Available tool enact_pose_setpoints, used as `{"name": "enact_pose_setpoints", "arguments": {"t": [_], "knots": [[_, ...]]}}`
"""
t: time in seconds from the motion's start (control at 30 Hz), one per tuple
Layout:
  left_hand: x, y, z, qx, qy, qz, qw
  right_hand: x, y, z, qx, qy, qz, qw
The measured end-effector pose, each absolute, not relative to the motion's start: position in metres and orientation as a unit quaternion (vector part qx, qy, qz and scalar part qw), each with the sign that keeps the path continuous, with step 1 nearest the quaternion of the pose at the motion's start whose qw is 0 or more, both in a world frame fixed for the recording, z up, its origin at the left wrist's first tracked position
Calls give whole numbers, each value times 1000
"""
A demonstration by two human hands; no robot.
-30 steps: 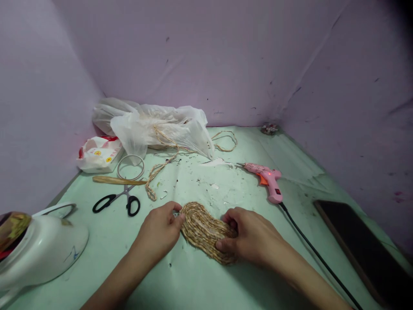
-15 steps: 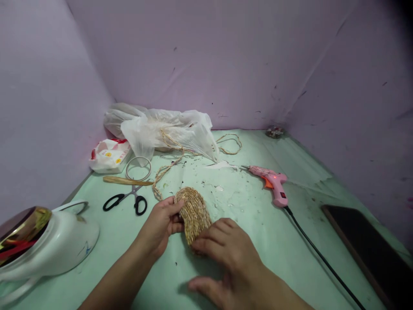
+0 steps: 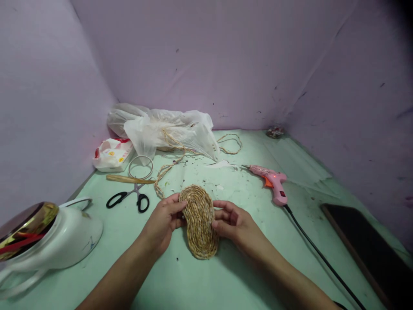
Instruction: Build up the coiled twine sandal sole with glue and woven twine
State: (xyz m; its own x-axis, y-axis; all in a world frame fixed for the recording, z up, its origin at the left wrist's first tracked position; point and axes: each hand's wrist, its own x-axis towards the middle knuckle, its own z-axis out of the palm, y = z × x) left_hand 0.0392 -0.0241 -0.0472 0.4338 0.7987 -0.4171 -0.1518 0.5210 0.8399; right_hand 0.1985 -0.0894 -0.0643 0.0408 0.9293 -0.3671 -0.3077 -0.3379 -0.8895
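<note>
Lower centre of frame: braided straw oval (image 3: 199,221), long axis running away from me. Left grip (image 3: 163,221) pinches its left edge and right grip (image 3: 234,221) its right, both equally near.

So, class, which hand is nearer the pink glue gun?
Right. The right hand lies lower left of the glue gun; the left hand is farther, beyond the woven straw sole.
</note>
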Motion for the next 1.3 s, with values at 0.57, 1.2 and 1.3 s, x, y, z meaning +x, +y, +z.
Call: {"name": "enact_pose_setpoints", "arguments": {"t": [0.57,1.2,1.3], "knots": [[42,-27,-48,463,551,345,602,197,-92,-65,-502,-227,658,514],[35,-19,-45,417,561,448,557,198,-91,-64,-518,-219,652,509],[35,-20,-46,463,582,367,559,198,-91,-63,-516,-217,653,510]]}}
